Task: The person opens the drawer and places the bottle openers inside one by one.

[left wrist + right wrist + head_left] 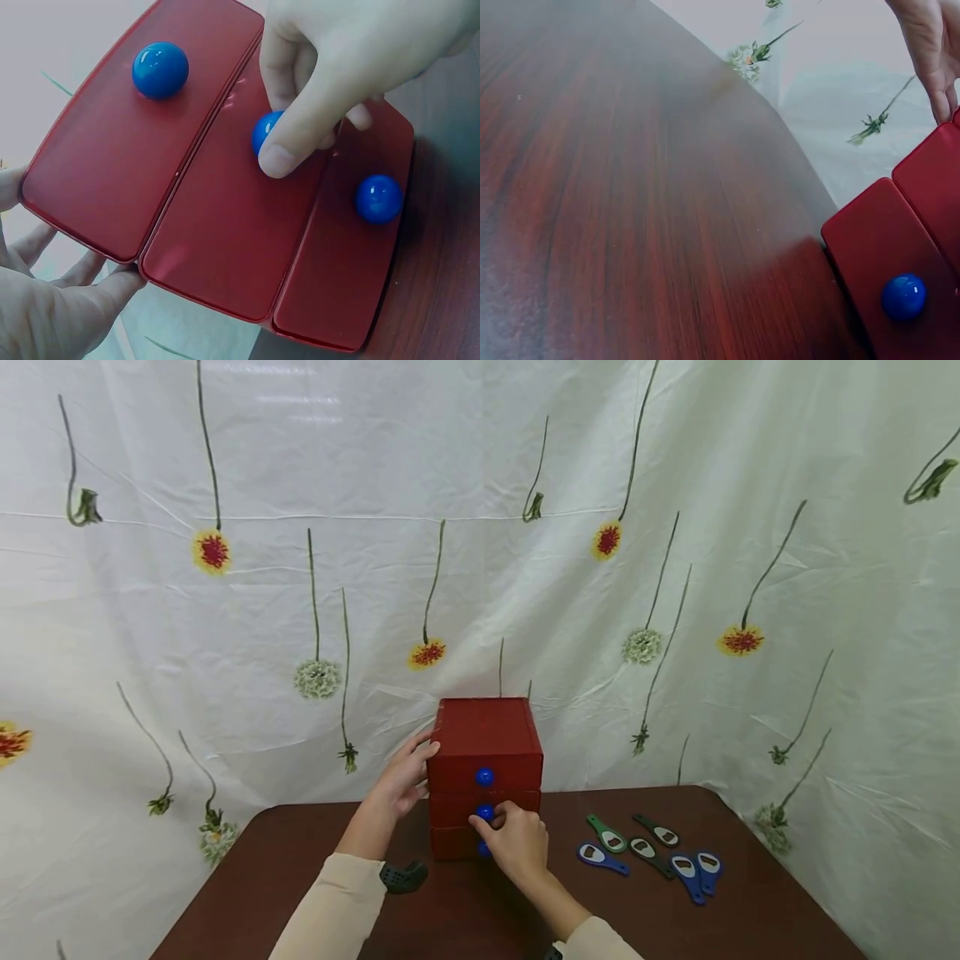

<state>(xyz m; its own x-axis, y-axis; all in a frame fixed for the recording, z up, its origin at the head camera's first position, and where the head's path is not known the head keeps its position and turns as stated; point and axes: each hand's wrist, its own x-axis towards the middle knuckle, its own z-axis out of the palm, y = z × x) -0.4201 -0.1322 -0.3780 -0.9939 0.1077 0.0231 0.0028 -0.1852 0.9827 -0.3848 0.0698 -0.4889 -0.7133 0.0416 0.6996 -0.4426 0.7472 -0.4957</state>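
A small red chest of three drawers [487,727] stands on the table, each drawer front bearing a round blue knob. My right hand [517,839] pinches the middle drawer's blue knob [265,132] between thumb and fingers. Against the chest's left side rests my left hand [402,777], its fingers spread along the upper part in the left wrist view. The top knob [160,70] and the bottom knob [379,199] are untouched. All three drawer fronts sit nearly flush with one another. In the right wrist view only the lower left corner of the chest shows.
Several bottle openers lie on the table to the right of the chest, among them a green one [609,837] and a blue one [602,857]. Behind the dark brown table [247,893] hangs a white cloth [480,460] printed with flowers.
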